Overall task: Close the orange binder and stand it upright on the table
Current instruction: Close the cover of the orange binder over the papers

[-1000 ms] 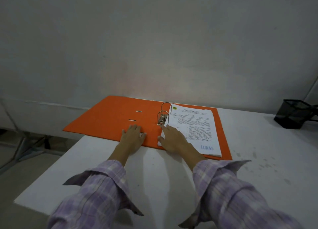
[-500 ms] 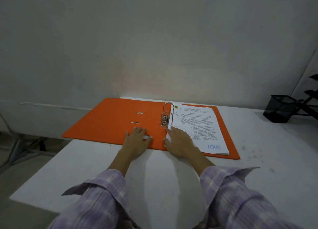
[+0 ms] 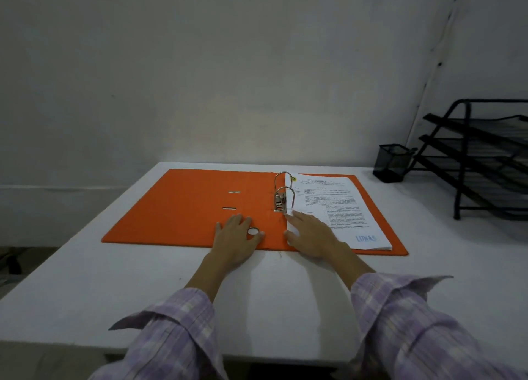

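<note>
The orange binder [image 3: 183,208] lies open and flat on the white table [image 3: 271,299], its left cover spread toward the table's left edge. Metal rings [image 3: 283,192] stand up at the spine, and a stack of printed pages [image 3: 334,211] rests on the right cover. My left hand [image 3: 235,239] lies flat, fingers spread, on the spine area beside the round finger hole [image 3: 252,231]. My right hand [image 3: 313,237] lies flat on the near left corner of the pages. Neither hand grips anything.
A black mesh pen cup [image 3: 393,162] stands at the back right of the table. A black tiered wire tray rack [image 3: 491,157] sits at the far right. A pale wall rises just behind the table. The floor drops away at the left.
The camera has swung to the right, bringing the tray rack into view. Both hands stay flat on the open binder in nearly the same places.
</note>
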